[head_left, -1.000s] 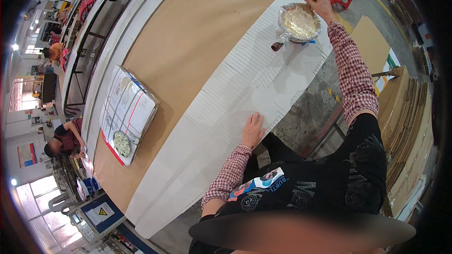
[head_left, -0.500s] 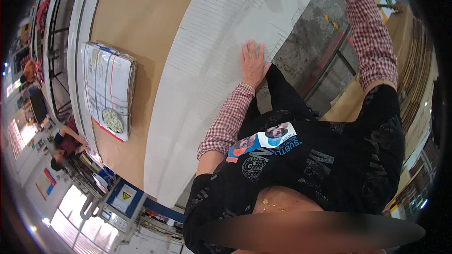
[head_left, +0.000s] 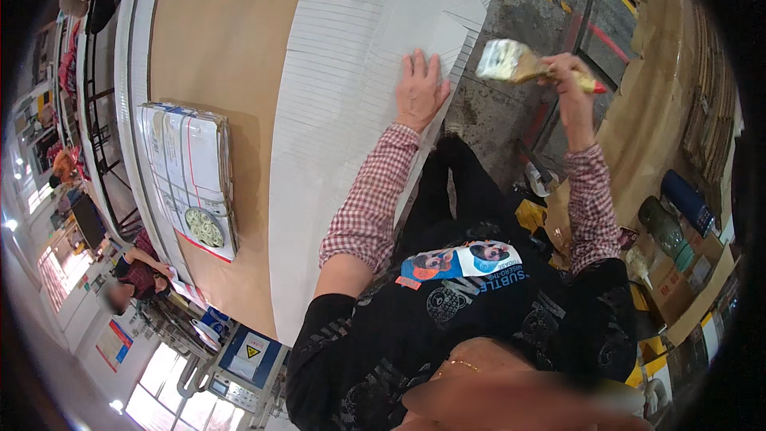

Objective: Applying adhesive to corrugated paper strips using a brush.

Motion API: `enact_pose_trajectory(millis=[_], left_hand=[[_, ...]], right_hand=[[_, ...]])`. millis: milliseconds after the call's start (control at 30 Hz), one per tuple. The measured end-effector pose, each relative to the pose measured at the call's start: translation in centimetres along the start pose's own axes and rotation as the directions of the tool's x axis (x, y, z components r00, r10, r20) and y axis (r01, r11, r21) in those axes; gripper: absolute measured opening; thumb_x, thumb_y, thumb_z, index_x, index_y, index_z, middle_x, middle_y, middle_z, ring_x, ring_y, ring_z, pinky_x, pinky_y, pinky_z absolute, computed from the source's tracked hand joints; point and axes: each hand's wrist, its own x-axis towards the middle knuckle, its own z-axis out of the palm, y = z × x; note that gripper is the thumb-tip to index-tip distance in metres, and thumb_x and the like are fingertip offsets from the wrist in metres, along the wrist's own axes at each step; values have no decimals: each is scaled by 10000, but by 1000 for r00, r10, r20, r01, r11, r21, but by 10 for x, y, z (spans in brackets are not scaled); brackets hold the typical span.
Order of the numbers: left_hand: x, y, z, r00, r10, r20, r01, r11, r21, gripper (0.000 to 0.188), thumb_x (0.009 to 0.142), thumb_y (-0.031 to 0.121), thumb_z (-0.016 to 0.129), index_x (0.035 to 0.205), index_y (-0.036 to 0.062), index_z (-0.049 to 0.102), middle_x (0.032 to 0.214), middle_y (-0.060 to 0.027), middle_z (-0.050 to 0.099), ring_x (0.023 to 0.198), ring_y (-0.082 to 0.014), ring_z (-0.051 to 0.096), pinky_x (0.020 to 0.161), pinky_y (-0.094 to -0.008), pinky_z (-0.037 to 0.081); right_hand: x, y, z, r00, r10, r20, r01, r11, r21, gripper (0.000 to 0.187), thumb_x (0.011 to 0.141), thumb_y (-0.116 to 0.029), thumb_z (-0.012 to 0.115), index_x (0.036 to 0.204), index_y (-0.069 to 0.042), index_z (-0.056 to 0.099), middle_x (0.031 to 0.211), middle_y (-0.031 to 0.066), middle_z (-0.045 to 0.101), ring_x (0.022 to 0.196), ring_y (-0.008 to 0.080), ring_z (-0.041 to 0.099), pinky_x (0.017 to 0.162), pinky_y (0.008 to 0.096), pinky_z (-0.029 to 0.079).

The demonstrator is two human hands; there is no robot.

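Observation:
My left hand [head_left: 420, 94] lies flat with its fingers stretched out near the edge of a fanned-out row of overlapping white sheets [head_left: 339, 56]. In my right hand [head_left: 571, 88] is a wide paintbrush [head_left: 511, 61], gripped by its handle. Its bristle end is whitish and points left, toward the sheets; the handle's end is red. The brush hangs in the air over the grey floor, apart from the sheets. A tied bundle of printed white pieces [head_left: 185, 179] lies on the brown surface [head_left: 219, 40] left of the fan.
At the right stand stacked brown cardboard sheets [head_left: 714, 96] beside a dark metal frame [head_left: 589, 16]. A green bottle [head_left: 666, 231], a dark blue cylinder [head_left: 688, 201] and an open carton [head_left: 682, 295] are at the lower right. Another person [head_left: 140, 275] works at the far left.
My right hand has come in from the far upper right, and the paintbrush is now visible in it. My left hand stays flat on the sheets. The view has shifted somewhat.

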Motion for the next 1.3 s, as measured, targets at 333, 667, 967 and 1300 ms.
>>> enact_pose_trajectory(millis=[333,667,967,1300], left_hand=[[2,-4,-4,999,9,33,-13,992,124,314,829,185,543,1127,85,548,1190,-147,522,1092,-340,509,707,-365,532],[2,-9,-2,1000,24,11,-25,994,102,316,806,166,556,1107,69,554,1145,-165,531,1085,-361,490,689,-359,538],[1,-8,-3,999,18,26,-21,996,90,321,792,153,568,1099,62,558,1142,-157,533,1084,-360,486,687,-352,538],[0,-6,-4,999,18,33,-21,995,96,320,785,147,572,1095,66,555,1151,-152,534,1091,-346,485,687,-350,540]], right_hand=[[8,41,24,999,-47,23,51,975,-217,156,865,-92,538,799,20,624,800,37,598,687,86,561,584,229,486],[-2,49,35,997,-76,-4,74,976,-207,149,847,-76,553,769,31,621,781,62,616,690,95,585,555,224,496],[-5,54,35,994,-87,60,103,934,-343,133,831,-59,560,755,33,619,756,52,606,625,90,569,533,218,465],[8,51,39,991,-124,-52,102,946,-309,138,822,-58,561,733,30,618,726,47,591,612,94,561,528,216,468]])
